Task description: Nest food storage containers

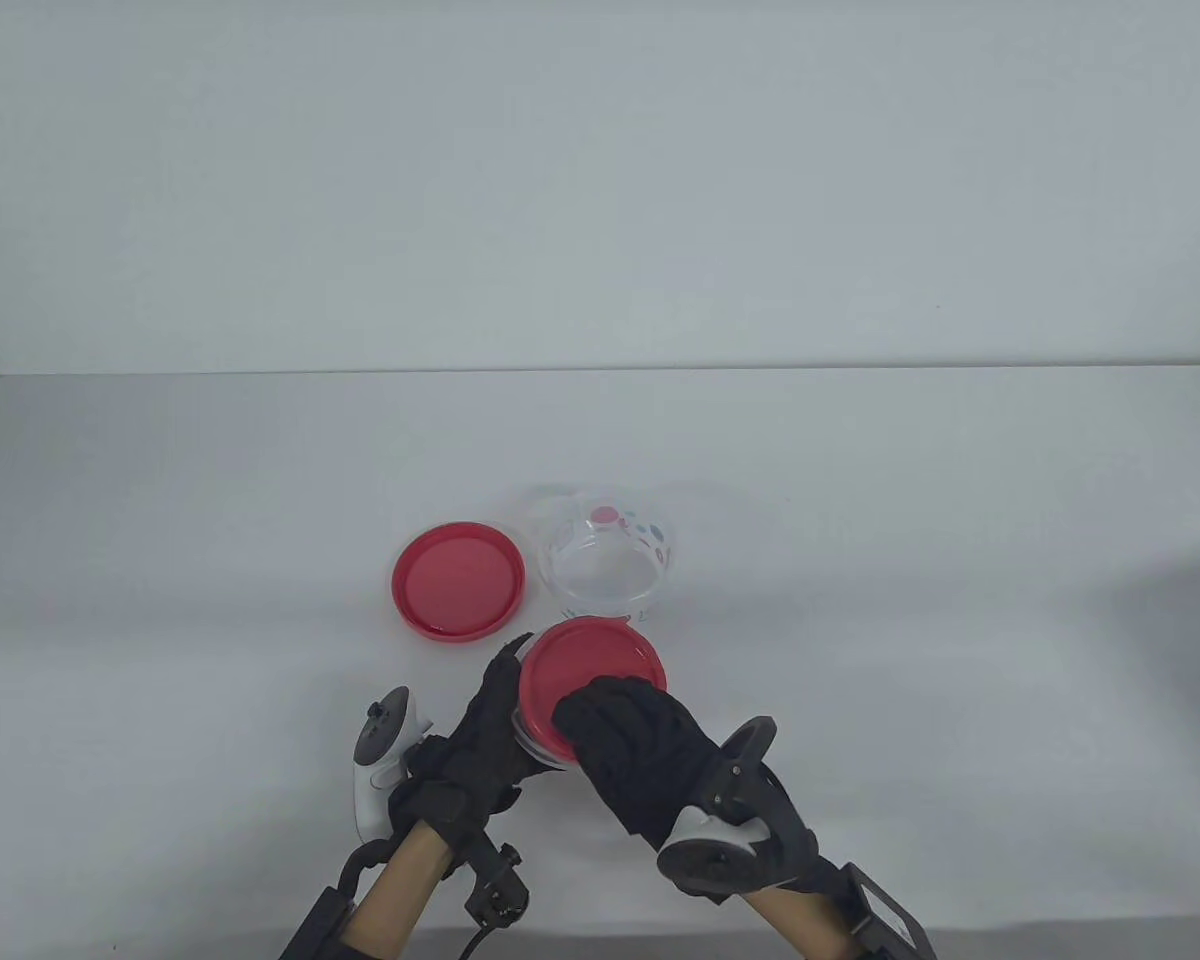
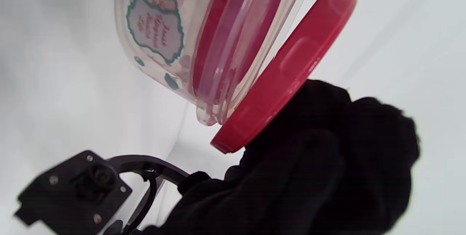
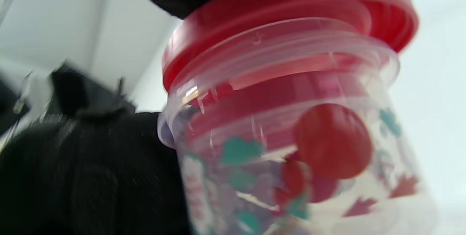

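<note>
Peeling the red lid (image 1: 585, 665) off the printed clear container (image 2: 171, 42), held above the surface (image 1: 860, 600) near the front edge. Left hand (image 1: 475, 735) steadies its wall; right hand (image 1: 635, 750) grips the lid. Best lifted evenly, no tilting, toward the open container (image 1: 605, 570).

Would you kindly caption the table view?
Both hands pry a red lid off a clear container.

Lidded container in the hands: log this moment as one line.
step: lid removal | left hand: holds lidded container | right hand: grips its red lid, partly lifted | table: loose red lid, open container
</note>
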### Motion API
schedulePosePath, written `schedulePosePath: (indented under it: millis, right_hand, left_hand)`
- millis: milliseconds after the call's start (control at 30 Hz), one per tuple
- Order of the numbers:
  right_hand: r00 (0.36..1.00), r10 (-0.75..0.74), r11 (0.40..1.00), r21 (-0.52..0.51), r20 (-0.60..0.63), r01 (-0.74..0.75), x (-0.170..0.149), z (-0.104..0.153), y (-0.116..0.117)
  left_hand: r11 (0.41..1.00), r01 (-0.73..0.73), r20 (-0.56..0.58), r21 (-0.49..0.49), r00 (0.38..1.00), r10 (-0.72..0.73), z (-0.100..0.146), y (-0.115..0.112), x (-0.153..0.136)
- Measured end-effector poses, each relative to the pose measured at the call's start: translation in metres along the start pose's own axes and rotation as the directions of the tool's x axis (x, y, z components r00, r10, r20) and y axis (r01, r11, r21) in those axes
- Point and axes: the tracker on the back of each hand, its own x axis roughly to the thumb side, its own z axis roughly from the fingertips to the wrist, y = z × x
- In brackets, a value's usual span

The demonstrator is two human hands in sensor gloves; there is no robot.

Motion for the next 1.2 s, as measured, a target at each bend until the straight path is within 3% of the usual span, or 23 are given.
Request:
schedulePosePath:
  millis: [100, 233, 333, 400, 533, 600, 733, 800, 867, 967, 1067, 1133, 1200]
  right_hand:
    - [0.997, 0.018, 0.996, 0.092, -0.077, -0.011, -0.001, -0.002, 0.001]
    - [0.984, 0.175, 0.969, 0.180, -0.032, -0.167, 0.008, -0.004, 0.003]
    - [0.984, 0.173, 0.962, 0.223, -0.044, -0.159, 0.011, -0.004, 0.003]
    - [0.987, 0.143, 0.963, 0.239, -0.077, -0.121, 0.006, -0.004, 0.001]
    - [0.960, -0.083, 0.929, 0.329, -0.266, 0.171, -0.016, 0.001, 0.006]
    - [0.932, -0.160, 0.916, 0.304, -0.325, 0.263, -0.024, 0.002, 0.011]
    - [0.909, -0.173, 0.917, 0.275, -0.380, 0.290, -0.040, 0.007, 0.016]
    - [0.842, -0.297, 0.890, 0.188, -0.450, 0.414, -0.047, 0.010, 0.018]
    - [0.691, -0.510, 0.796, 0.024, -0.512, 0.605, -0.054, 0.015, 0.019]
    - [0.515, -0.676, 0.655, -0.108, -0.527, 0.748, -0.054, 0.017, 0.024]
    - [0.492, -0.684, 0.630, -0.096, -0.539, 0.771, -0.046, 0.019, 0.031]
    - [0.513, -0.680, 0.648, -0.101, -0.524, 0.755, -0.046, 0.021, 0.032]
    - [0.540, -0.671, 0.662, -0.082, -0.508, 0.745, -0.045, 0.018, 0.028]
  left_hand:
    - [0.998, 0.064, -0.001, 0.011, 0.998, -0.064, 0.000, -0.001, 0.001]
    - [0.998, 0.054, -0.010, 0.007, 0.998, -0.054, -0.001, -0.002, -0.001]
    - [1.000, 0.012, -0.007, -0.008, 1.000, -0.012, -0.002, -0.001, -0.003]
    - [1.000, 0.012, 0.003, -0.024, 1.000, -0.012, -0.002, -0.003, -0.002]
    - [1.000, 0.010, 0.027, -0.026, 1.000, -0.009, 0.000, -0.005, 0.002]
    - [0.999, 0.052, 0.011, -0.011, 0.999, -0.052, 0.000, -0.005, 0.000]
    - [0.998, -0.031, 0.026, -0.051, 0.999, 0.032, -0.001, -0.009, 0.000]
    - [1.000, 0.001, 0.025, -0.030, 1.000, 0.000, 0.000, -0.007, 0.000]
    - [0.997, -0.064, 0.045, -0.034, 0.997, 0.065, 0.000, -0.006, 0.001]
    - [0.984, -0.161, 0.085, -0.079, 0.982, 0.167, -0.002, -0.011, 0.001]
    - [0.982, -0.157, 0.045, -0.104, 0.986, 0.162, -0.001, -0.020, -0.008]
    - [0.925, -0.337, 0.019, -0.175, 0.938, 0.346, -0.003, -0.022, -0.012]
    - [0.918, -0.321, 0.013, -0.231, 0.943, 0.333, -0.005, -0.021, -0.012]
